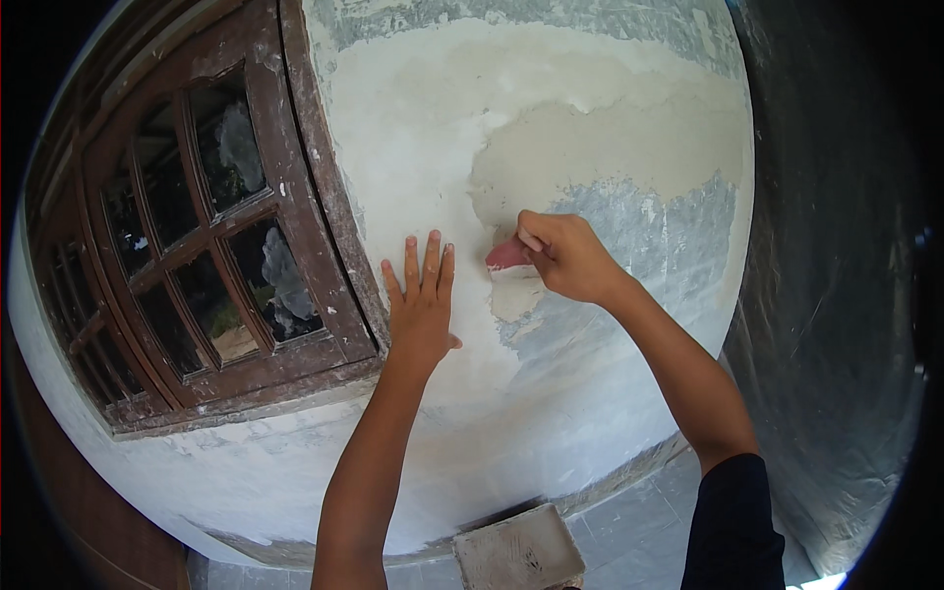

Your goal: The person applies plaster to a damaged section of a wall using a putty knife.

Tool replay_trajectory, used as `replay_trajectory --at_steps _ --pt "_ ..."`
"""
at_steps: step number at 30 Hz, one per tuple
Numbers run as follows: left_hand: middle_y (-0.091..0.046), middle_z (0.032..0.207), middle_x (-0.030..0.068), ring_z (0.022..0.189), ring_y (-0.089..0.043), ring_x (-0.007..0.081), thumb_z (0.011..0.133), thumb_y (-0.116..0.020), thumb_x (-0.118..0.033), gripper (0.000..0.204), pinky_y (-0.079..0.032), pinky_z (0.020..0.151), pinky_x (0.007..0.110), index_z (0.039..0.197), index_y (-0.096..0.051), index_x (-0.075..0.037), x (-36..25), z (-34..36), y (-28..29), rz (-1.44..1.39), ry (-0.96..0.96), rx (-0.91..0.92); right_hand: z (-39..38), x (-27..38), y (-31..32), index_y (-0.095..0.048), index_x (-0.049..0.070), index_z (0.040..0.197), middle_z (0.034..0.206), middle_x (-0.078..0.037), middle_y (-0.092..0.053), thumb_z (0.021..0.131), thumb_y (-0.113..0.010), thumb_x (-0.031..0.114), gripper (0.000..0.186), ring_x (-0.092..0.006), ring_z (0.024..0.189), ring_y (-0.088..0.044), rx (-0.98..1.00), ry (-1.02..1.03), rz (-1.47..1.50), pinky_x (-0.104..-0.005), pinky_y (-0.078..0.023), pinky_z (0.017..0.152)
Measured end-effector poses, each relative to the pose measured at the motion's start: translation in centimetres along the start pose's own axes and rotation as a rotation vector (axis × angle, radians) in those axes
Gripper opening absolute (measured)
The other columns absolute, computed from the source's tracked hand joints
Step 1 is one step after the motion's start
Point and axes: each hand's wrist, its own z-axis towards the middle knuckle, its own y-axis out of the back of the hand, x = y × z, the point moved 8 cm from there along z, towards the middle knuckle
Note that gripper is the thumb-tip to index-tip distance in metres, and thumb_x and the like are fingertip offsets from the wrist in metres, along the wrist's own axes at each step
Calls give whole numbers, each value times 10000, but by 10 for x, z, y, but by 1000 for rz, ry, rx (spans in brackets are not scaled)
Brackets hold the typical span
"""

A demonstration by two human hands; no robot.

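Observation:
My right hand (570, 258) is closed on a red scraper (508, 256), a flat blade with pale paste along its lower edge. The blade lies against the wall (423, 128), where a damp beige coat of filler (600, 147) borders bare grey plaster (644, 246). To the left, my left hand (421, 305) rests flat on the white part of the wall, fingers spread, holding nothing. How far the scraper's grip reaches inside my right fist is hidden.
A brown wooden window (221, 221) with small glass panes and a paint-spattered frame fills the left side. Below, on grey floor tiles (629, 511), stands a plaster-smeared rectangular tray (519, 551). A dark plastic sheet (831, 265) hangs at the right.

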Motion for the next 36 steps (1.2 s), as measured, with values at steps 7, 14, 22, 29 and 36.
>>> replay_trajectory --at_steps 7,14,22,29,36 --pt "19 1595 196 1460 57 430 478 -906 -430 1390 -1 1115 678 1519 -85 -14 -3 0 1 -1 1 -2 0 -3 -1 -389 39 733 714 -165 -578 665 -532 -139 239 -409 697 -565 -82 -2 -82 -412 -424 561" --pt "33 1596 197 1460 67 427 485 -902 -435 1392 8 1118 671 1522 -73 -18 -3 1 1 28 27 15 -7 0 -13 -389 49 736 676 -160 -549 659 -534 -129 241 -410 685 -542 107 9 -35 -433 -396 555" --pt "31 1598 188 1462 68 420 479 -909 -417 1398 16 1121 667 1526 -68 -30 -6 4 1 32 42 23 7 -14 27 -362 52 757 673 -157 -516 701 -504 -184 281 -345 597 -485 -228 -27 -1 -355 -390 532" --pt "25 1598 186 1463 61 419 476 -908 -424 1398 10 1121 669 1526 -72 -33 -4 1 0 48 57 21 -3 -23 -11 -394 49 753 667 -166 -540 635 -506 -144 252 -400 659 -530 -6 -67 -82 -428 -388 557" --pt "23 1598 189 1462 56 423 473 -906 -431 1395 7 1122 668 1525 -83 -31 -5 2 0 52 60 34 -5 -19 -9 -405 47 778 670 -170 -536 669 -512 -131 235 -404 664 -533 1 -90 -7 -447 -379 560"
